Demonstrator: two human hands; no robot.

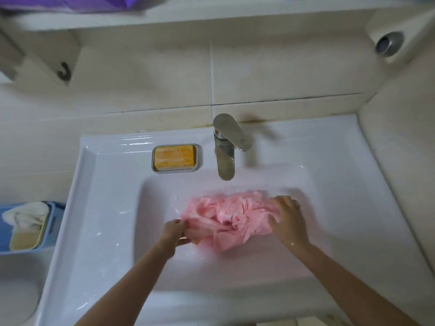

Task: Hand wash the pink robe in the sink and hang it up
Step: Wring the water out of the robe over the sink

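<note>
blue basket [54, 223]: far left of the faucet [225, 150], beside the sink [106, 208], pale cloth inside.
soap [174, 157]: yellow bar in a dish, just left of the faucet.
left hand [173, 229]: below-left of the faucet, fingers curled, pinching the left edge of the pink robe [227, 217].
pink robe: bunched wet in the basin, below the faucet.
right hand [289, 218]: below-right of the faucet, fingers bent, gripping the robe's right end.

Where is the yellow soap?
In the head view, the soap sits in its dish on the back ledge of the sink, just left of the tap and behind the pink robe.
</note>
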